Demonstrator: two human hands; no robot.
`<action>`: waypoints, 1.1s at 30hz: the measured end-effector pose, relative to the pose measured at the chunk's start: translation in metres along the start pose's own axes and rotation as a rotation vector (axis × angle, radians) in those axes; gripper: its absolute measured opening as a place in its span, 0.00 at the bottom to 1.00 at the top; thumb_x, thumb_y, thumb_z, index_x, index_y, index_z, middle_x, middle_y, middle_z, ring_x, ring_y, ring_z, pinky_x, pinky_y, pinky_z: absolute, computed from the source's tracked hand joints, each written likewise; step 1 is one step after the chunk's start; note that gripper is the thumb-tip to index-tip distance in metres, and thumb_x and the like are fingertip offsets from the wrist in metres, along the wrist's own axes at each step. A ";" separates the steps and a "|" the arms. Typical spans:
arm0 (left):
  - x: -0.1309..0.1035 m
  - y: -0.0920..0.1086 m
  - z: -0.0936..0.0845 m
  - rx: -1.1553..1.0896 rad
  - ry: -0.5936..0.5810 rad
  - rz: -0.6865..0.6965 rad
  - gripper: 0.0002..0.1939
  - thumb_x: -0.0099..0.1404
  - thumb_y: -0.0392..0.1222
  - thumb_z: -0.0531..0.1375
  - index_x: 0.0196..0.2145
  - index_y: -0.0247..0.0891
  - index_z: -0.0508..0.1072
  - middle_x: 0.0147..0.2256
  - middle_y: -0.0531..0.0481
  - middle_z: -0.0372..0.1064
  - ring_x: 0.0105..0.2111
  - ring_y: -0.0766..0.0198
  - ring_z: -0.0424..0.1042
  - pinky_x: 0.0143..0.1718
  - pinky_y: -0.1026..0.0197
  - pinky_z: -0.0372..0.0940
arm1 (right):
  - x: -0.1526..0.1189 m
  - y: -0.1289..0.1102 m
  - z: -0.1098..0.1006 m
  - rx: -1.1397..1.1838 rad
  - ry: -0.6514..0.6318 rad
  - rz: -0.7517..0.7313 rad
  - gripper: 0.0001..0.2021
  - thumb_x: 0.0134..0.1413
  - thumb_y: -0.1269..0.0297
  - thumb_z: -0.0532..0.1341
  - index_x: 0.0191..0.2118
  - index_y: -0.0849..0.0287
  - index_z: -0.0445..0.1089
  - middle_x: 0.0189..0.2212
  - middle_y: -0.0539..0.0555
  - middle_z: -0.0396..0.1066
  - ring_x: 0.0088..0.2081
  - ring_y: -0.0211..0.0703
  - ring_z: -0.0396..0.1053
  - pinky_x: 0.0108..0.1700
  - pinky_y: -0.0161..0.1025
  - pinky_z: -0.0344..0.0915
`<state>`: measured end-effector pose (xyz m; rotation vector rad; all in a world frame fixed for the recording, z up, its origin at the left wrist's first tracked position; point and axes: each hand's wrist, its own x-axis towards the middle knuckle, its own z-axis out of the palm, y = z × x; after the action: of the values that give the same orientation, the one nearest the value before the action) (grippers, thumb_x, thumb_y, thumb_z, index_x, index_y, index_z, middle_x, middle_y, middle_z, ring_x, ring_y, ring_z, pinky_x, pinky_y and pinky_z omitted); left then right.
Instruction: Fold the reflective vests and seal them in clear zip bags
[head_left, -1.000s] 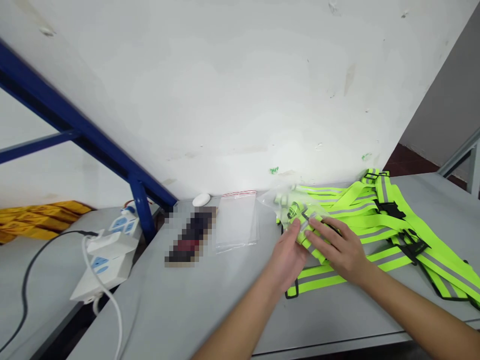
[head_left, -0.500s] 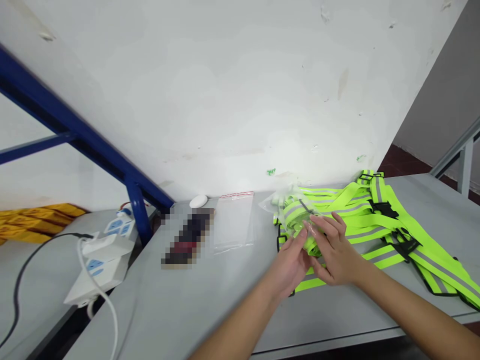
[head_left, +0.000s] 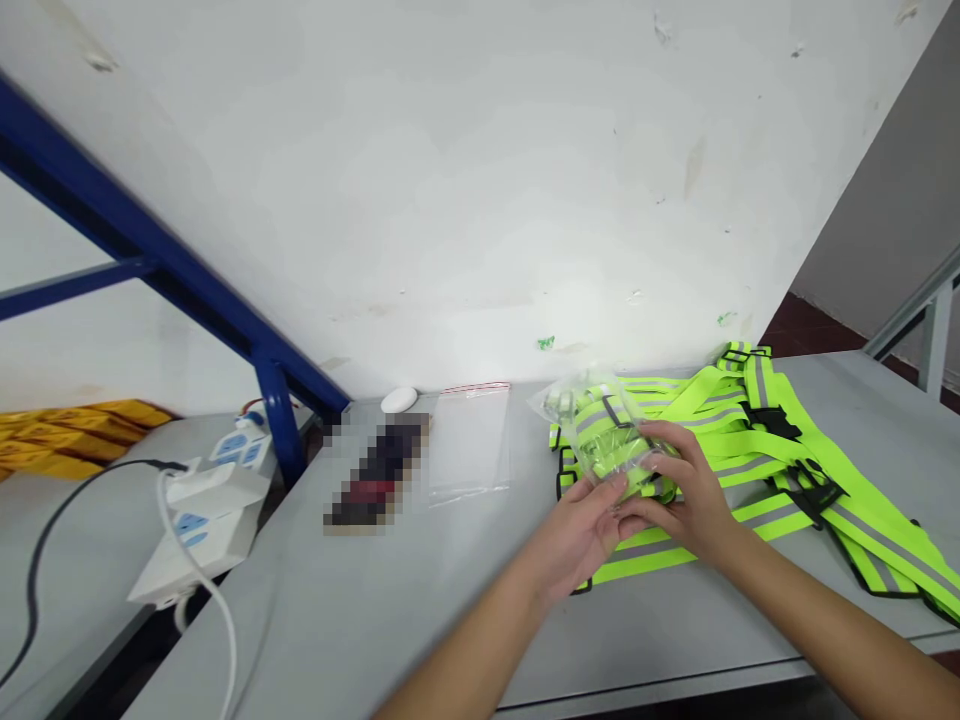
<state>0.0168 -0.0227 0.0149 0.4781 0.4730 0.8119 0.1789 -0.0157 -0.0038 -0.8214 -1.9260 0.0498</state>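
Note:
A clear plastic bag (head_left: 609, 432) with a folded neon-yellow reflective strap inside is between my two hands. My left hand (head_left: 589, 535) grips its near lower edge, thumb on top. Fingers of my right hand (head_left: 686, 490) curl round the bag's right side, with the thumb tucked low near the left fingertips. Beneath and beyond the bag lie more neon-yellow reflective straps (head_left: 750, 465) with grey stripes and black buckles, spread to the right. The far end of the bag is puffed out and crinkled.
A flat clear zip bag (head_left: 469, 445) with a red seal line lies left of my hands on the grey table (head_left: 360, 620). Beside it are a white oval object (head_left: 399, 400) and a blurred-out dark item (head_left: 379, 475). Power strips (head_left: 214, 510) with cables and a blue metal frame (head_left: 195, 300) stand further left.
Both hands have shifted their hold toward the near end and right side of the bag. More of the bag and the strap inside now shows.

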 end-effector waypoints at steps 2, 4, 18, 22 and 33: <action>0.000 0.002 -0.001 -0.004 0.009 -0.018 0.10 0.63 0.38 0.63 0.43 0.36 0.75 0.37 0.49 0.74 0.32 0.68 0.71 0.46 0.56 0.67 | -0.001 0.002 -0.003 0.021 -0.048 0.048 0.23 0.53 0.64 0.65 0.52 0.49 0.56 0.51 0.59 0.58 0.52 0.54 0.61 0.50 0.55 0.64; 0.001 0.003 -0.002 -0.006 0.020 -0.035 0.10 0.64 0.39 0.61 0.43 0.34 0.75 0.37 0.47 0.74 0.33 0.66 0.73 0.47 0.55 0.67 | -0.004 0.004 -0.009 0.121 -0.129 0.139 0.22 0.56 0.62 0.62 0.53 0.50 0.55 0.53 0.60 0.58 0.54 0.54 0.59 0.52 0.54 0.63; 0.001 0.008 -0.006 0.268 0.042 -0.238 0.12 0.64 0.42 0.60 0.40 0.29 0.75 0.41 0.36 0.76 0.44 0.54 0.75 0.48 0.56 0.67 | -0.001 0.015 -0.002 -0.027 -0.191 0.582 0.09 0.52 0.63 0.64 0.31 0.55 0.61 0.28 0.48 0.60 0.29 0.40 0.60 0.32 0.37 0.60; -0.009 0.029 -0.006 0.666 -0.059 -0.428 0.23 0.66 0.55 0.55 0.29 0.30 0.75 0.23 0.43 0.74 0.20 0.63 0.73 0.19 0.66 0.63 | -0.004 0.012 0.000 -0.086 -0.322 0.673 0.10 0.53 0.61 0.62 0.28 0.56 0.59 0.22 0.45 0.58 0.24 0.37 0.57 0.27 0.34 0.54; -0.003 0.022 -0.014 1.925 -0.100 0.505 0.38 0.56 0.36 0.63 0.62 0.44 0.55 0.64 0.43 0.50 0.64 0.47 0.46 0.62 0.42 0.47 | -0.002 0.004 -0.015 0.065 -0.578 0.374 0.10 0.46 0.78 0.56 0.33 0.56 0.58 0.30 0.49 0.63 0.30 0.39 0.60 0.31 0.33 0.56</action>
<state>-0.0054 -0.0083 0.0167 2.4702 0.9779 0.5606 0.1936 -0.0185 0.0012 -1.2074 -2.2519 0.6328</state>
